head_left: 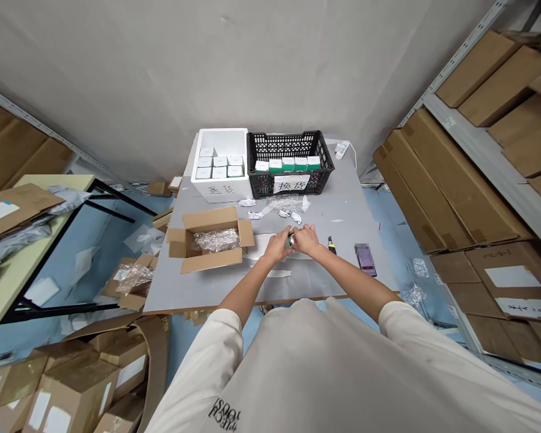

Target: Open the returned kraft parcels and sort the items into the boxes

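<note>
Small silver-and-green item (291,241): held at centre frame, above a white sheet (261,247) on the gray surface (329,282). Hands cover most of it; exact kind cannot be determined.

Left hand (277,246): on the item's left side, fingers (285,236) together and clamped against it.

Right hand (306,239): on the item's right side, fingers (297,234) together and clamped against it, close beside the left hand.

Cardboard box (210,261): left of the hands, flaps open, with clear bubble wrap (216,240) lying inside. Contents under the wrap cannot be seen.

White foam box (220,138): upper centre, lid off, holding several white-and-green cartons (219,172) in rows.

Black plastic crate (288,144): directly right of the foam box, holding 1 row of similar cartons (275,165), with a paper sign (291,184) bearing handwritten characters on its front.

Loose material: crumpled clear wrap (284,204) and paper scraps (247,202) lie between the crate and the hands.

Utility knife (332,244): right of the right hand, lying on the surface.

Phone (365,260): further right, screen partly blurred.

Status: item is out of the box and in hand; cartons sit in both containers; box stands open.
</note>
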{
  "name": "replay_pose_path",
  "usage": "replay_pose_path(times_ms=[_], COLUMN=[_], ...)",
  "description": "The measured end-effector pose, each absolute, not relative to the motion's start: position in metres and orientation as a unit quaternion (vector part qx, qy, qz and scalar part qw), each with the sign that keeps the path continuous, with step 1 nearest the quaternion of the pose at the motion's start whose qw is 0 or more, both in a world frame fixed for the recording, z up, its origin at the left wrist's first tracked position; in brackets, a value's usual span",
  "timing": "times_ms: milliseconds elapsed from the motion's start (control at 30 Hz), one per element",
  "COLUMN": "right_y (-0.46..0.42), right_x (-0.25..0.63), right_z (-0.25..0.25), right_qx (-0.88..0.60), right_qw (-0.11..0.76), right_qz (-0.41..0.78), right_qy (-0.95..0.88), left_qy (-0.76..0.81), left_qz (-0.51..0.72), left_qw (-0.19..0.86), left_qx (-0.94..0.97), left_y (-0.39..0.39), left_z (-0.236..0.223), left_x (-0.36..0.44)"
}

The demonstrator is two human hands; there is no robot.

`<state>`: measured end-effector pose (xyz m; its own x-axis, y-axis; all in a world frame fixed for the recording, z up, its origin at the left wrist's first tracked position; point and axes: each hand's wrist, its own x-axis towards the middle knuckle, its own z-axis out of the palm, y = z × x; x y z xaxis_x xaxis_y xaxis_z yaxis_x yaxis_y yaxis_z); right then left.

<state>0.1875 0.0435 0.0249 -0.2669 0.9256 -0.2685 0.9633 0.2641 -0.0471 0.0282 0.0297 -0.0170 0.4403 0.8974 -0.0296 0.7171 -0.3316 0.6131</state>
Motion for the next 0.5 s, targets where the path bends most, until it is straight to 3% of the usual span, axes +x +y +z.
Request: replay_pose_path(times_ms=[267,500], right_y=[0.033,0.036], right_x=[0.198,0.218], right_z=[0.033,0.071], right_qx=[0.595,0.579], right_qw=[-0.005,-0.202], right_qz=[-0.091,-0.140], right_qy=[0.799,0.777], left_qy=[0.516,0.526], left_qz=[0.171,0.162], left_qw=[0.306,0.294], left_qx=[0.782,0.782], left_y=[0.030,0.035], left_z=[-0.021,-0.019], left_x=[0.025,0.028])
